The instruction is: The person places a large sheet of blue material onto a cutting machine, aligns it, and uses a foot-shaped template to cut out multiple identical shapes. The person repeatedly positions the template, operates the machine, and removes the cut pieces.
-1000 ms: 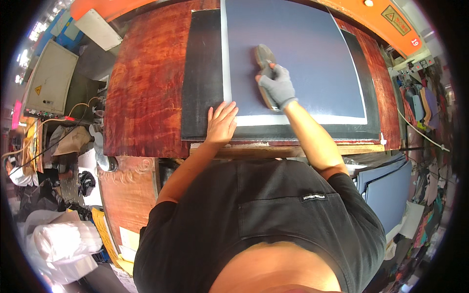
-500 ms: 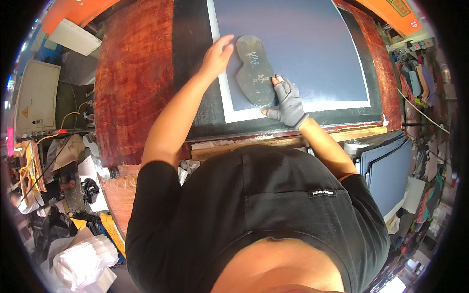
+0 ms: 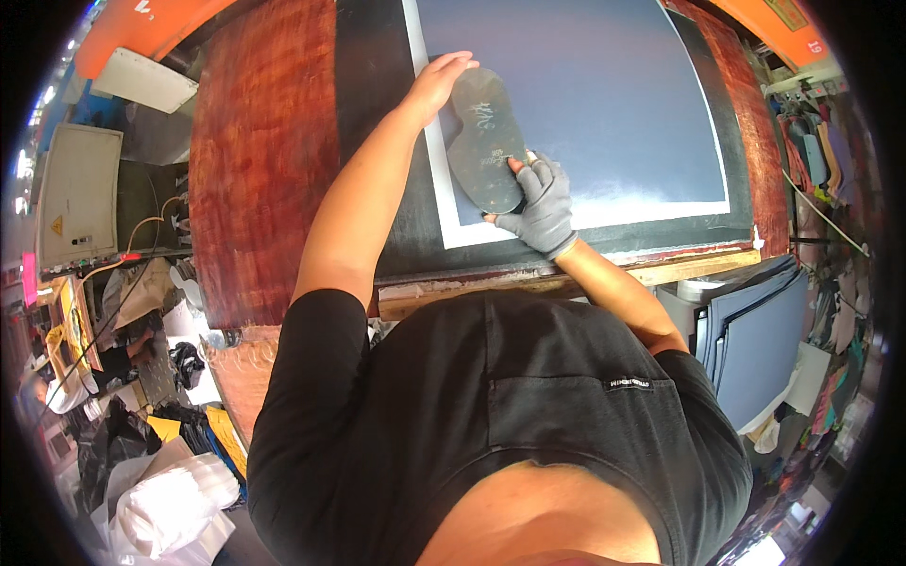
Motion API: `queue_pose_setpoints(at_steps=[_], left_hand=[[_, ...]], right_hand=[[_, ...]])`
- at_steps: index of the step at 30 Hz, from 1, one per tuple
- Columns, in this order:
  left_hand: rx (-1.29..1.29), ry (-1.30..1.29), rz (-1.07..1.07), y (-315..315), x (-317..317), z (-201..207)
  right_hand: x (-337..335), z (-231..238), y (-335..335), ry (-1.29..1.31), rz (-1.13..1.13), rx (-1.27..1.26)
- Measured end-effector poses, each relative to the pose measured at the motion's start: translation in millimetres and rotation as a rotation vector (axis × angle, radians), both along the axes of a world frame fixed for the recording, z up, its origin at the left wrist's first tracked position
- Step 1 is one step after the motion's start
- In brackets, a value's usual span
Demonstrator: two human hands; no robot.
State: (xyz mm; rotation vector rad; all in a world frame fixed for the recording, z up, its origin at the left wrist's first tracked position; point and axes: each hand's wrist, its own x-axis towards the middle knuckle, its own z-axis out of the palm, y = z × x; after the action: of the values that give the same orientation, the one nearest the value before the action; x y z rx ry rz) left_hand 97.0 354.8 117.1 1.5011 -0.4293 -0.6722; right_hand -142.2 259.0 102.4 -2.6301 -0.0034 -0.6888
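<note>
On a blue-grey sheet (image 3: 613, 113) with a white border lies a dark, sole-shaped cutting die (image 3: 486, 141) with light handwriting on its face. My left hand (image 3: 442, 83), bare, is at the die's far left end. Its fingers are together and bent over the rounded tip; the thumb is hidden. In a grey fingerless glove, my right hand (image 3: 543, 203) grips the near right side, fingers along the right edge and thumb at the near end. The die lies close to the sheet's left border.
Black matting (image 3: 373, 189) surrounds the sheet on a worn red-brown table (image 3: 250, 170). Orange machine parts (image 3: 151, 33) rise at the far corners. Stacked blue sheets (image 3: 755, 330) stand low at the right. A wooden strip (image 3: 453, 300) runs along the table's front edge.
My left hand has moved from beside the die to its far end, closing its fingers there. The die has shifted left toward the sheet's border, with my right hand still on it.
</note>
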Motion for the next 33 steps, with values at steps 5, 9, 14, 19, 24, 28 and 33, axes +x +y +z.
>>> queue_pose_setpoints(at_steps=[5, 9, 14, 19, 24, 28, 33], left_hand=[[-0.032, 0.05, -0.059, 0.3, 0.1, 1.2], [-0.02, 0.032, -0.034, -1.2, -1.2, -0.9], [0.058, -0.032, -0.017, -2.0, -4.3, 2.2], [0.048, -0.081, 0.081, -3.4, -6.4, -1.9], [-0.004, -0.295, 0.291, 31.2, -13.3, -16.4], [0.212, -0.809, 0.31, 114.5, -79.8, -23.7], [0.204, -1.004, 0.126, 188.6, -202.0, -32.7]], right_hand=[[-3.8, 0.9, -1.9, -0.025, 0.024, 0.011], [-4.2, -1.9, -1.8, -0.021, 0.015, -0.007], [-3.9, -1.2, -1.0, -0.019, 0.012, -0.048], [-3.3, 1.3, -1.9, -0.015, 0.032, -0.049], [-54.3, -1.8, -18.4, 0.001, 0.062, 0.002], [-132.8, -0.9, -47.1, 0.014, -0.075, 0.028], [-164.7, -8.2, -74.7, 0.034, -0.219, -0.141]])
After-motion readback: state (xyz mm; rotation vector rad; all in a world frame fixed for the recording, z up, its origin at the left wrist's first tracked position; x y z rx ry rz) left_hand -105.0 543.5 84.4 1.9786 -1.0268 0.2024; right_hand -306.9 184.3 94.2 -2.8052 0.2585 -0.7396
